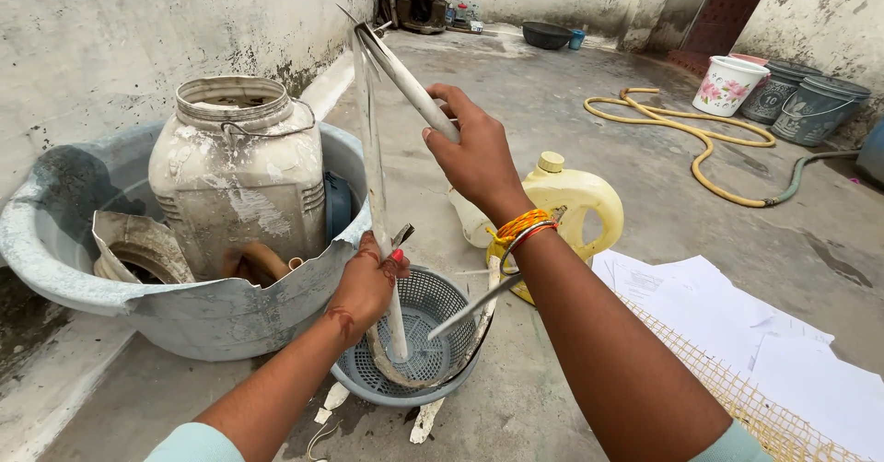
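Grey plastic forms the small perforated basket [419, 338] on the concrete floor, and the work centres on it. The person's left hand [366, 282] is clenched round the lower part of a long pale strip [373, 140], which stands nearly upright with its foot inside the basket; the low hold appears meant to steady that end. The right hand [476, 153] is closed round a second length of the strip [410, 84] higher up, angled away from a sharp fold at the top, so the two hands together keep the piece bent. More pale strip lies curled in the basket, and a thin grey rod [470, 310] leans across its rim.

Just beside the left hand stands a cracked grey tub [55, 250], holding a stained white plastic jar [238, 172]. A yellow jug [575, 199] stands behind the right wrist. White papers [727, 310] and yellowish mesh [764, 407] lie to the right. Farther off, a yellow hose [686, 135] and several buckets [783, 98] stand near the wall.
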